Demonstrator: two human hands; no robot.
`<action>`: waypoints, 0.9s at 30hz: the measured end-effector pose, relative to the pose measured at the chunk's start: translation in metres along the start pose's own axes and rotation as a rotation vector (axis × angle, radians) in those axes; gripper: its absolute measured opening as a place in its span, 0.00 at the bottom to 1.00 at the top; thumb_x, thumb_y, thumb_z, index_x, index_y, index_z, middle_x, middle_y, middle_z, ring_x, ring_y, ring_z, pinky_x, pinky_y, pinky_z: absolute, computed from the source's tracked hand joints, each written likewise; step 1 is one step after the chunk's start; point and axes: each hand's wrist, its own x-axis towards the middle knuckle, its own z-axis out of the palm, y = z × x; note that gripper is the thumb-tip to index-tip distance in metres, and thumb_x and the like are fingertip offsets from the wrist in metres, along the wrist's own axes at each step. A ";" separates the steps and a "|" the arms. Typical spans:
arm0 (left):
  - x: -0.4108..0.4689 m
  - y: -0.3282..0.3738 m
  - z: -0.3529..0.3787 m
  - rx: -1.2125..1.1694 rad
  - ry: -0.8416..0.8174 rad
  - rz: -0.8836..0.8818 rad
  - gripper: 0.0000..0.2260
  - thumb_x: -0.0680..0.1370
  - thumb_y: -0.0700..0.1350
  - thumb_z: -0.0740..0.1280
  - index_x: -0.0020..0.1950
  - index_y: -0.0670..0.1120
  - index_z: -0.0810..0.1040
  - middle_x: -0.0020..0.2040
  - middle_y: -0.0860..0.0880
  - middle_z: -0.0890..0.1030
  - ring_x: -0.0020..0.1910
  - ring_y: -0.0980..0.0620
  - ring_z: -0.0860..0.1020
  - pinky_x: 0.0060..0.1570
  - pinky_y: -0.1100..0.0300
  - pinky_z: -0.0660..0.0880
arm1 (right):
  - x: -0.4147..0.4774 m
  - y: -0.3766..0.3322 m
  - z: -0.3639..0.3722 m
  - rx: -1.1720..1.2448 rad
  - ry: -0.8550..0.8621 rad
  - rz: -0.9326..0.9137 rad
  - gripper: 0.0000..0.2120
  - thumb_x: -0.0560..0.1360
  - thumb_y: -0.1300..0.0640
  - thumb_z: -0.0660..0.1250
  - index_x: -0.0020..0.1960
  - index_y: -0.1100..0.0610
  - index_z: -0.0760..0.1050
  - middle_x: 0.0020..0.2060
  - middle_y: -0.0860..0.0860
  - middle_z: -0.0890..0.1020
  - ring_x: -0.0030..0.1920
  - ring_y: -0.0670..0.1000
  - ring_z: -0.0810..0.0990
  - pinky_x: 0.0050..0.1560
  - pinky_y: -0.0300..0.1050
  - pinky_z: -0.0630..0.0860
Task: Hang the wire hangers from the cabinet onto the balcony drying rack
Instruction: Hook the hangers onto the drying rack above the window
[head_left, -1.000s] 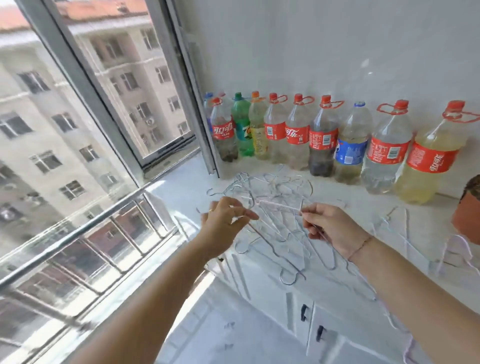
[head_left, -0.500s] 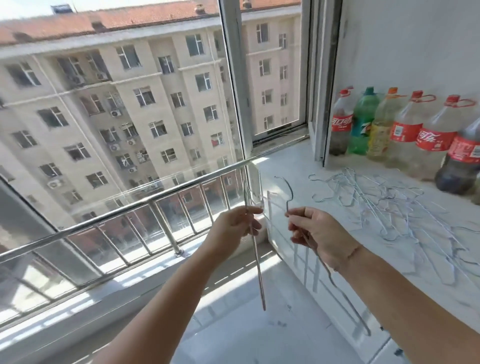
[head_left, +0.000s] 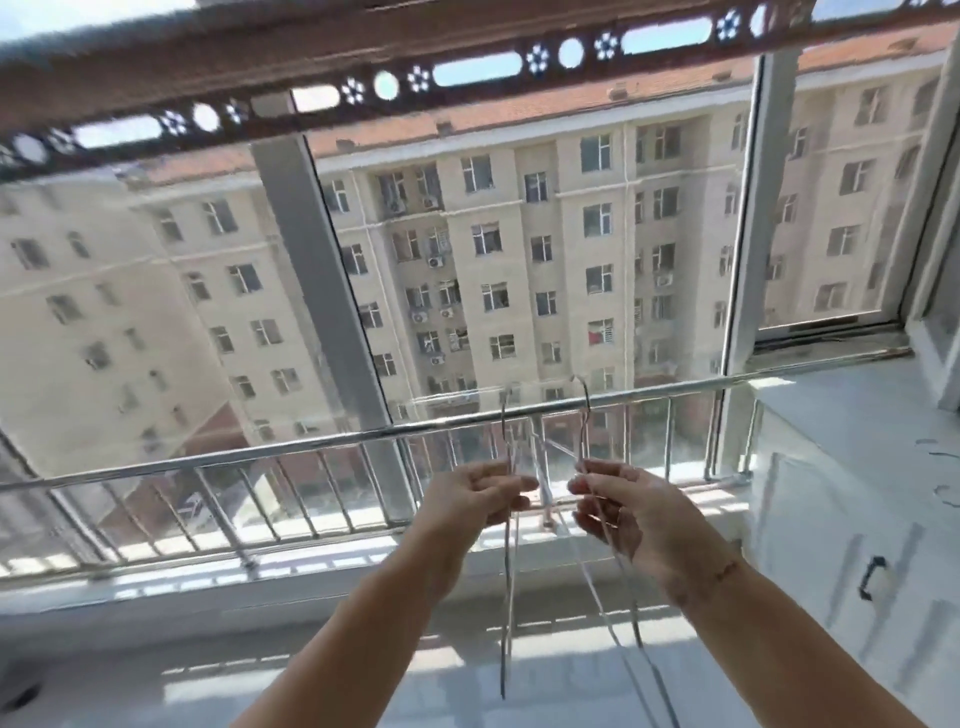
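Left wire hanger (head_left: 504, 427) and right wire hanger (head_left: 586, 415) stand hook-up beneath the brown drying rack (head_left: 363, 62).

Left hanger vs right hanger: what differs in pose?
The left hanger hangs almost straight down; the right hanger slants down to the right. The left hanger's wires run close together, the right hanger's spread apart. Both: thin silver wire, hooks up, not yet on the drying rack.

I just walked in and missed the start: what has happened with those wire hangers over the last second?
The left hand and right hand each took a hanger off the cabinet pile and swung to the window, raising them; the drying rack now shows overhead. Unchanged: left hanger and right hanger stay gripped, hooks up, neither on the rack yet.
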 end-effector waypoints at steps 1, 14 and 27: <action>-0.008 0.004 -0.017 -0.010 0.040 -0.010 0.09 0.73 0.37 0.69 0.53 0.38 0.80 0.45 0.44 0.85 0.39 0.52 0.82 0.47 0.60 0.78 | 0.002 0.006 0.017 -0.009 -0.026 0.009 0.13 0.73 0.68 0.63 0.58 0.67 0.72 0.36 0.56 0.82 0.32 0.50 0.78 0.34 0.42 0.79; -0.032 0.058 -0.198 -0.270 0.467 0.027 0.09 0.69 0.41 0.72 0.47 0.40 0.82 0.39 0.45 0.85 0.35 0.49 0.82 0.41 0.56 0.76 | 0.067 0.021 0.192 -0.118 -0.406 0.068 0.22 0.66 0.65 0.66 0.60 0.65 0.72 0.37 0.54 0.83 0.36 0.49 0.73 0.37 0.41 0.67; -0.053 0.114 -0.350 -0.381 0.706 0.200 0.21 0.63 0.44 0.72 0.53 0.37 0.79 0.41 0.46 0.82 0.36 0.53 0.75 0.32 0.62 0.71 | 0.130 0.056 0.365 -0.148 -0.665 0.043 0.12 0.72 0.69 0.64 0.54 0.63 0.76 0.37 0.54 0.79 0.37 0.48 0.75 0.38 0.41 0.68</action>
